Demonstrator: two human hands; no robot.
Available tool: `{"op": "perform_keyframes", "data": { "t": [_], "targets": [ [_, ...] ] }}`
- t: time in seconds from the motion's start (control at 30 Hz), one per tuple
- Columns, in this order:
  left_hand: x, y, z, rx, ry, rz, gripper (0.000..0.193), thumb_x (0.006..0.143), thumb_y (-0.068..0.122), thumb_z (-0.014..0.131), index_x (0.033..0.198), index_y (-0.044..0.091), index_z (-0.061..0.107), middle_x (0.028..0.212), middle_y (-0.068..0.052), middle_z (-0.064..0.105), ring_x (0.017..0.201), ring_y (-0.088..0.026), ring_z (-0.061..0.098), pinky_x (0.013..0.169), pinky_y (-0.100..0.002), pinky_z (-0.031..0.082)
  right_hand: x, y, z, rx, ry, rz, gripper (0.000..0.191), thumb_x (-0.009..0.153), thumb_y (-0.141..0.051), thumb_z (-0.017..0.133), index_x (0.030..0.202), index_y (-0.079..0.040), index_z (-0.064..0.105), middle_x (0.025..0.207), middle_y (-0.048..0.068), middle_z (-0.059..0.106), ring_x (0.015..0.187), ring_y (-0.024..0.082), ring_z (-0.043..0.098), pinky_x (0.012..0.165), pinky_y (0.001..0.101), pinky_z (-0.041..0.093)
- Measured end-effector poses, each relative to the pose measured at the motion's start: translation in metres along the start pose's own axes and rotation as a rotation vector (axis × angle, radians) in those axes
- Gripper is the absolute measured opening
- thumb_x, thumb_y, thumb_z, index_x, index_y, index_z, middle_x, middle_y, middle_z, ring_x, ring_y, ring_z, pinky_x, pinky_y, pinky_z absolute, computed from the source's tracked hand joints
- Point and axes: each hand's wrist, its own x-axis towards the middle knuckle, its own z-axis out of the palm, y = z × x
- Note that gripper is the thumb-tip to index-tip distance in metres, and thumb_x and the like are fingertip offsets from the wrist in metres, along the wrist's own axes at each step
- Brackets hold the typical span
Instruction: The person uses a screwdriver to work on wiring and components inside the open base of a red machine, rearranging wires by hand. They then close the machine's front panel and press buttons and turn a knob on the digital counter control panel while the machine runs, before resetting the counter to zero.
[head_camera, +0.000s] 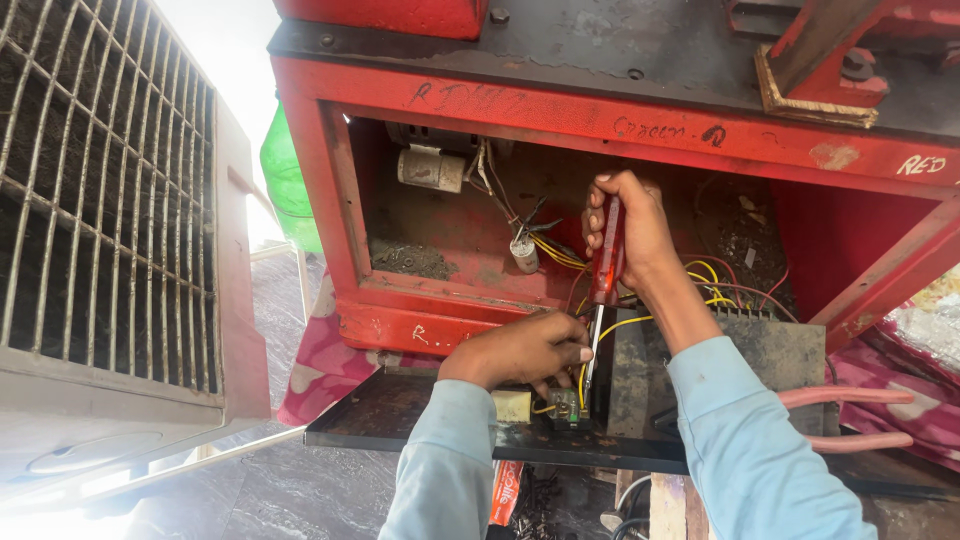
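You work on a grey stone floor (290, 490), before an open red metal housing (560, 110) with wires (700, 290) inside; a beige grille unit (110, 220) stands at left. A black tray (400, 415) lies under your hands. Your right hand (628, 232) grips a red screwdriver (606, 262), tip down at a small part (566, 405) on the tray. Your left hand (520, 350) has its fingers curled beside the blade, just above that part. Red pliers (850, 418) lie at right.
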Motion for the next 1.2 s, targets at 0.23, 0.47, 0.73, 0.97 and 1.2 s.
{"op": "perform_keyframes", "data": {
  "t": [0.23,0.47,0.73,0.97,1.2],
  "targets": [
    [0.01,-0.002,0.004,0.033,-0.013,-0.013,0.032,0.103,0.031,0.057,0.107,0.001,0.066,0.094,-0.007,0.07,0.085,-0.015,0.071,0.066,-0.03,0.061,0.006,0.008,-0.008,-0.171,0.139,0.009,0.025,0.093,-0.023,0.059,0.074,-0.007,0.058,0.057,0.003,0.055,0.043,0.014,0.053,0.04,0.0298,0.045],
    [0.017,-0.003,0.007,0.012,0.001,0.017,0.028,0.101,0.029,0.059,0.109,0.003,0.065,0.093,-0.006,0.07,0.084,-0.015,0.071,0.065,-0.03,0.061,0.007,0.006,-0.015,-0.144,0.072,-0.046,0.026,0.094,-0.022,0.06,0.073,-0.006,0.058,0.059,0.004,0.057,0.044,0.014,0.054,0.042,0.0288,0.046],
    [0.02,-0.005,0.01,0.009,-0.015,0.022,0.027,0.098,0.028,0.063,0.106,0.002,0.065,0.089,-0.005,0.069,0.081,-0.013,0.07,0.063,-0.029,0.06,0.0,0.004,-0.022,-0.022,-0.017,-0.082,0.027,0.095,-0.023,0.058,0.073,-0.006,0.057,0.058,0.004,0.056,0.043,0.013,0.052,0.042,0.0276,0.044],
    [0.018,-0.009,0.01,-0.005,-0.03,0.077,0.022,0.093,0.021,0.071,0.102,0.001,0.066,0.085,-0.005,0.069,0.077,-0.013,0.069,0.062,-0.028,0.059,-0.003,0.007,-0.025,0.055,-0.049,-0.135,0.026,0.096,-0.021,0.057,0.074,-0.006,0.056,0.058,0.005,0.055,0.041,0.014,0.05,0.04,0.0285,0.044],
    [0.017,-0.01,0.01,0.021,-0.008,0.07,0.021,0.092,0.02,0.072,0.101,0.002,0.065,0.086,-0.005,0.069,0.078,-0.013,0.07,0.061,-0.028,0.06,-0.003,0.011,-0.021,0.038,-0.021,-0.136,0.026,0.096,-0.022,0.057,0.074,-0.007,0.055,0.058,0.004,0.054,0.042,0.013,0.05,0.039,0.0283,0.043]
  ]
}}
